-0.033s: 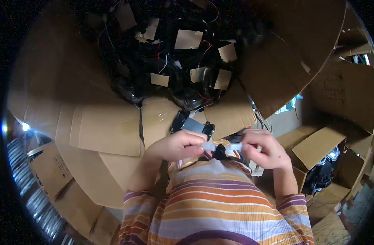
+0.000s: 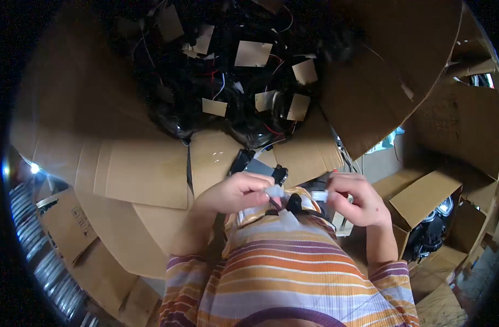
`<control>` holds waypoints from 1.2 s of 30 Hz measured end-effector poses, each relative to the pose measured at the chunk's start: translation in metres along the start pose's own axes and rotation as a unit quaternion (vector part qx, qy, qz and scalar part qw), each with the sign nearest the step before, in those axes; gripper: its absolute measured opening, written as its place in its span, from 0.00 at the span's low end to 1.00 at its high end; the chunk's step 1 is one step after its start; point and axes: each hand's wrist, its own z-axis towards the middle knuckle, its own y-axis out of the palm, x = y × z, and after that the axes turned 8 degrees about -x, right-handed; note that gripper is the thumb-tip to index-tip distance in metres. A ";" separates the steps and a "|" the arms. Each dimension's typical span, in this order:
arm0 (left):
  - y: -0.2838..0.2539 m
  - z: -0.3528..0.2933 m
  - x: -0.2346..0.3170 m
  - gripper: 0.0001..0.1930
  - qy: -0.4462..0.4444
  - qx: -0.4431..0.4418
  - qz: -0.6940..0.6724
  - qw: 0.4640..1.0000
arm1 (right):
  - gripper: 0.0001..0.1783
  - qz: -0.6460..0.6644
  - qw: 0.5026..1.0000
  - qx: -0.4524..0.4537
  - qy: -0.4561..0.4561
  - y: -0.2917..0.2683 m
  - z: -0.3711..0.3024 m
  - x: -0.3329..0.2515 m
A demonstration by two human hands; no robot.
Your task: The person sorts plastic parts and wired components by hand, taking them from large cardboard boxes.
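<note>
In front of my body, my left hand (image 2: 239,193) is closed, its thumb and forefinger pinching a cloudy, whitish plastic piece (image 2: 274,191). A dark strand, perhaps a wire, hangs below that piece. Opposite it, my right hand (image 2: 359,200) is closed around a small white block-shaped piece (image 2: 319,195) whose end sticks out toward the left. A gap separates the two pieces. Between and just below them is a small black object (image 2: 295,203), its kind unclear. Beyond my left hand lies a grey and black flat part (image 2: 256,166) on the cardboard.
A big open carton (image 2: 146,169) in front holds dark, plastic-wrapped parts (image 2: 249,133) with loose wires and cardboard tags (image 2: 253,53). On the right, another open box (image 2: 426,196) contains black parts with clear lenses (image 2: 444,207). Stacked shiny ribbed items (image 2: 48,267) stand at far left.
My hands have drawn slightly apart, and the gap between the two white pieces is wider. The left piece has shifted a little left, the right one a little right.
</note>
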 end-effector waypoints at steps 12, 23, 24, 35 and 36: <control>0.004 -0.008 -0.014 0.06 -0.046 0.182 -0.106 0.976 | 0.05 0.030 0.995 0.005 -0.093 0.006 -0.004 -0.007; 0.004 -0.012 -0.007 0.04 -0.030 0.168 -0.004 0.985 | 0.05 -0.013 0.996 0.035 -0.077 0.008 -0.001 -0.015; 0.004 -0.013 -0.005 0.04 -0.031 0.174 0.002 0.984 | 0.05 -0.040 0.996 0.047 -0.063 0.008 -0.002 -0.016; 0.008 -0.006 0.001 0.04 -0.056 0.227 0.197 0.952 | 0.06 -0.096 0.987 0.119 -0.044 0.012 0.003 -0.007; 0.008 -0.005 0.001 0.04 -0.054 0.239 0.201 0.948 | 0.07 -0.070 0.990 0.117 -0.032 0.011 0.004 -0.007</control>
